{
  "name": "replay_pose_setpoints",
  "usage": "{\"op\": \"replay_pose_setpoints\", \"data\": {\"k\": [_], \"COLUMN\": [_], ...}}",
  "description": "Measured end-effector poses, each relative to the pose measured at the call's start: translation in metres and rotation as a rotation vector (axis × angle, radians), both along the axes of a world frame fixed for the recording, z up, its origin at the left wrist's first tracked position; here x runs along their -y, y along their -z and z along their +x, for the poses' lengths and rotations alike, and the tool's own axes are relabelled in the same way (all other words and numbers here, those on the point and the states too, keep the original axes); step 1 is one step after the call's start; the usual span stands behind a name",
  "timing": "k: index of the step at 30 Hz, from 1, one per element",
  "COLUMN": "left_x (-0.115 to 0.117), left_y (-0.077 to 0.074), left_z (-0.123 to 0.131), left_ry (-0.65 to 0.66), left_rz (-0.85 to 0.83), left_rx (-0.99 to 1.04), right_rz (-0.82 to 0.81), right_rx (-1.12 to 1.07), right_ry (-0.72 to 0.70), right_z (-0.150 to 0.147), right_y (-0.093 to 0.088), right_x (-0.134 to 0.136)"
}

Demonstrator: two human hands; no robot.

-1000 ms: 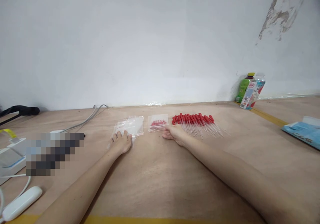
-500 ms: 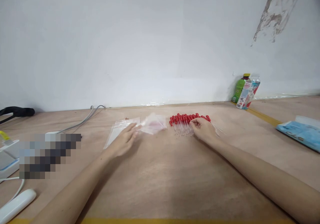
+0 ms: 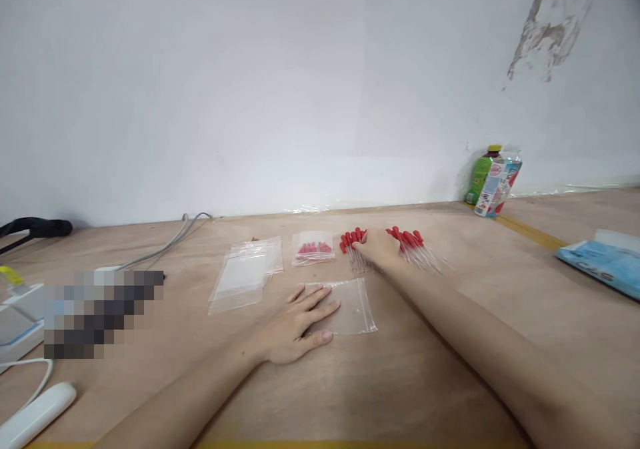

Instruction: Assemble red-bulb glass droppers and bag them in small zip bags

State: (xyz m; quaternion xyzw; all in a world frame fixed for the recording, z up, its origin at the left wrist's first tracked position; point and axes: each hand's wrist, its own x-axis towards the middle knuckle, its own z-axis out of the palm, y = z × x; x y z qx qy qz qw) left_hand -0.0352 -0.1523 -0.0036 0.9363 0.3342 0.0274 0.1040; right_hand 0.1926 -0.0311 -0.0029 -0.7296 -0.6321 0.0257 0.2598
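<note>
My left hand (image 3: 303, 319) lies flat with fingers spread on a clear zip-lock bag (image 3: 350, 309), which rests on the table. In the row of glass droppers with red rubber bulbs (image 3: 411, 239), my right hand (image 3: 383, 247) is closed over the middle ones. Its thumb shows beside the bulbs, while the other fingers are mostly hidden, so how many droppers it grips is unclear. Behind my left hand lies another zip-lock bag with red bulbs inside (image 3: 313, 247). To its left is a loose stack of flat clear bags (image 3: 243, 275).
Two drink bottles (image 3: 493, 182) stand by the wall at the back right. A blue packet (image 3: 603, 265) lies at the right edge. On the left are a power strip (image 3: 23, 319), grey cables (image 3: 170, 242), a black handle (image 3: 37, 227) and a white rounded object (image 3: 37, 412).
My left hand has come nearer and right, from holding up a clear bag to pressing one flat on the table. My right hand has shifted left over the droppers.
</note>
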Motion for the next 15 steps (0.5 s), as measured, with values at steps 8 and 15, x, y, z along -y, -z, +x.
{"op": "replay_pose_setpoints", "data": {"k": [8,15], "left_x": [0.002,0.006], "left_y": [0.000,0.002], "left_z": [0.000,0.002], "left_ry": [-0.035,-0.064], "left_rz": [0.009,0.026], "left_rx": [0.012,0.004], "right_rz": [-0.054,0.010], "right_rx": [-0.139,-0.393], "right_ry": [0.048,-0.190], "right_z": [0.003,0.028], "right_y": [-0.004,-0.007], "right_x": [-0.012,0.018]}}
